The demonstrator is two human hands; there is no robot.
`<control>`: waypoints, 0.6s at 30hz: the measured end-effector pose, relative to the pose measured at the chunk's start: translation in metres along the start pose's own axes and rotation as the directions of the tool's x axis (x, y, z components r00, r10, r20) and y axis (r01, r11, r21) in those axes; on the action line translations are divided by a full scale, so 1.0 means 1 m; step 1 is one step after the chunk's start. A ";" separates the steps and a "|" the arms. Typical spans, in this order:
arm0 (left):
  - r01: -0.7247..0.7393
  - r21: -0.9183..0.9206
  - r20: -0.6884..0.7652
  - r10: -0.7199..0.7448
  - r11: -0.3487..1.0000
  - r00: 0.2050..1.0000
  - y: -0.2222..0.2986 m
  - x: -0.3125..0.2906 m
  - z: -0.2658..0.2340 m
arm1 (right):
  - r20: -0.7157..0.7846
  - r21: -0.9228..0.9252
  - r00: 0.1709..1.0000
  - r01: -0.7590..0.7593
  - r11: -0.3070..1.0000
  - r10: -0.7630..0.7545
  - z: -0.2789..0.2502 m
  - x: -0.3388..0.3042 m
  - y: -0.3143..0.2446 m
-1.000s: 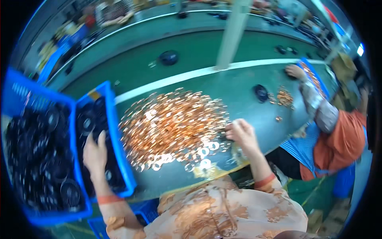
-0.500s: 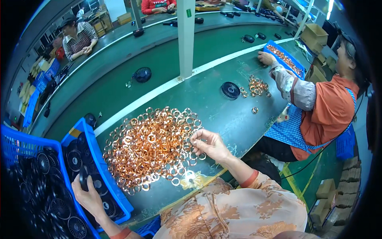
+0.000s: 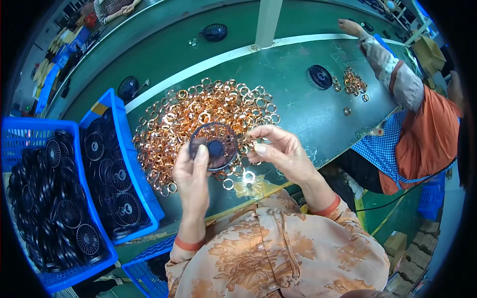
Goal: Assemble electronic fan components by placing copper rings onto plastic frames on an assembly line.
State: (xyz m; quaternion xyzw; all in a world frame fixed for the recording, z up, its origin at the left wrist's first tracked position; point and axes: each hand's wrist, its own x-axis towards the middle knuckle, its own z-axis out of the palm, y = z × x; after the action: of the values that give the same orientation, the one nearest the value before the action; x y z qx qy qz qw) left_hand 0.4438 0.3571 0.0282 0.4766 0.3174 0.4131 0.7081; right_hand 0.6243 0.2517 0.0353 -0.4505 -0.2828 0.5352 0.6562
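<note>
My left hand (image 3: 193, 176) grips a round black fan grille (image 3: 215, 148) by its lower left edge, thumb across its face. Its ribs and solid centre show, and it is held over the near side of a heap of copper-coloured rings (image 3: 198, 111). Close to the grille's right edge, my right hand (image 3: 287, 155) has thumb and forefinger pinched on what looks like one copper-coloured ring, mostly covered by the fingertips. The heap spreads over the green tabletop (image 3: 293, 99) behind both hands.
Left of the heap, a blue bin (image 3: 155, 211) and a blue basket (image 3: 107, 260) hold many black grilles. At right a co-worker's sleeved arm (image 3: 397, 79) reaches across the table, near a small ring pile (image 3: 354, 83) and another grille (image 3: 320, 77). A white post (image 3: 268, 25) rises behind.
My left hand has come out of the blue bin with a grille and moved right, in front of me. My right hand has shifted slightly right and up from the heap's edge. The view has shifted.
</note>
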 end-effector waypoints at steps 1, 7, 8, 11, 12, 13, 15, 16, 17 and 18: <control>0.057 -0.075 0.032 -0.055 0.996 0.998 -0.001 0.001 0.004 | 0.008 -0.034 0.999 0.032 0.999 -0.032 0.000 -0.001 0.001; 0.141 -0.167 0.072 -0.131 0.976 0.989 -0.010 0.002 0.015 | -0.012 -0.094 0.998 0.061 0.994 -0.062 0.003 -0.009 0.009; 0.167 -0.168 0.073 -0.156 0.972 0.985 -0.011 0.002 0.017 | -0.031 -0.113 0.995 0.090 0.990 -0.094 0.004 -0.008 0.009; 0.198 -0.162 0.077 -0.188 0.967 0.979 -0.017 0.001 0.012 | -0.059 -0.161 0.995 0.065 0.985 -0.075 0.004 -0.007 0.010; 0.204 -0.171 0.072 -0.194 0.964 0.978 -0.018 0.001 0.011 | -0.069 -0.221 0.993 0.077 0.972 -0.094 0.005 -0.007 0.011; 0.210 -0.180 0.067 -0.201 0.961 0.977 -0.020 0.000 0.011 | -0.078 -0.282 0.990 0.088 0.955 -0.114 0.007 -0.007 0.012; 0.217 -0.194 0.060 -0.209 0.957 0.976 -0.019 -0.001 0.010 | -0.074 -0.357 0.990 0.084 0.930 -0.118 0.012 -0.004 0.011; 0.225 -0.197 0.048 -0.220 0.954 0.974 -0.020 -0.002 0.009 | -0.045 -0.447 0.982 0.145 0.883 -0.184 0.014 -0.003 0.013; 0.231 -0.200 0.037 -0.228 0.952 0.973 -0.020 -0.002 0.008 | -0.009 -0.531 0.969 0.206 0.822 -0.248 0.016 -0.001 0.014; 0.230 -0.203 0.034 -0.228 0.952 0.973 -0.021 -0.002 0.006 | 0.006 -0.573 0.968 0.209 0.792 -0.250 0.018 0.000 0.013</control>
State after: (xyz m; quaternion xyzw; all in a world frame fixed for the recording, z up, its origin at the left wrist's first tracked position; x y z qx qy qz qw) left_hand 0.4539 0.3487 0.0106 0.3631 0.3225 0.3565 0.7982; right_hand 0.6033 0.2576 0.0315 -0.6066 -0.4590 0.3265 0.5611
